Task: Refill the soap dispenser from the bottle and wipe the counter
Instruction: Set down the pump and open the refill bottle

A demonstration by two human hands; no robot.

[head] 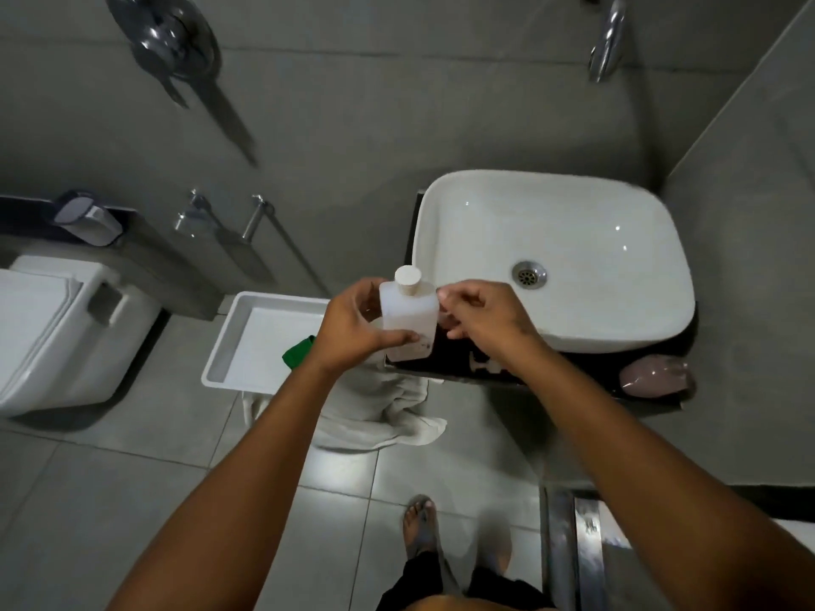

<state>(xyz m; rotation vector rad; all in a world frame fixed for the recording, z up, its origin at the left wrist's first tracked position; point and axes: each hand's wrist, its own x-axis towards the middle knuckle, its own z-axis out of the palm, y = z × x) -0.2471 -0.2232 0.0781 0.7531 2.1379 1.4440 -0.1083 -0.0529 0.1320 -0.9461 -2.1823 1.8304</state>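
My left hand (pixel 353 324) grips a white square bottle (pixel 408 319) with a round white cap, holding it upright over the left end of the dark counter (pixel 445 359). My right hand (pixel 483 317) is at the bottle's right side, thumb against its shoulder and fingers curled; whether it grips anything is unclear. A pinkish soap dispenser (pixel 652 374) lies on its side at the counter's right end. A small white part (pixel 483 366) rests on the counter under my right wrist. A green cloth (pixel 300 350) lies in the white tray (pixel 238 346).
A white basin (pixel 573 240) fills most of the counter, with a wall tap (pixel 608 41) above it. A white towel (pixel 379 412) hangs below the counter's left end. A toilet (pixel 57 332) stands at the left. My foot (pixel 421 522) is on the tiled floor.
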